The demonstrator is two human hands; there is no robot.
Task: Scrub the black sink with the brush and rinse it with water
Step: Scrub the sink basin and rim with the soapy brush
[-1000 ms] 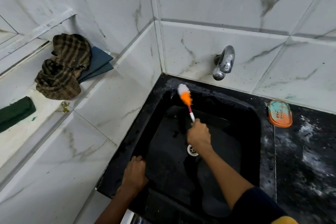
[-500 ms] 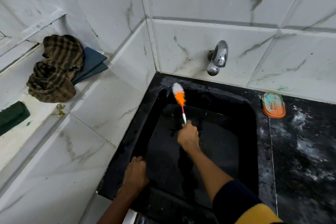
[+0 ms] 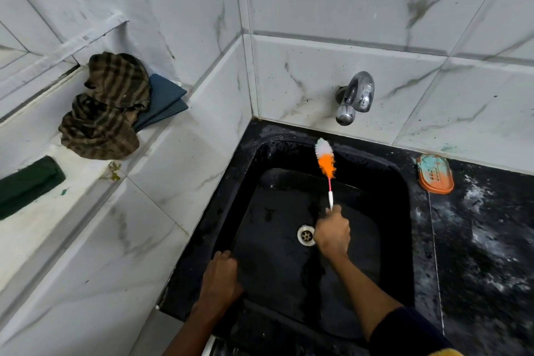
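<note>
At the centre of the frame, the brush (image 3: 326,159) is gripped by the right hand (image 3: 332,233) and has been shifted rightward along the black sink (image 3: 396,211) rear wall beneath the dry tap (image 3: 354,97), while the rim is clasped by the left hand (image 3: 221,277), so scrubbing seems unfinished, rinsing pending.
</note>
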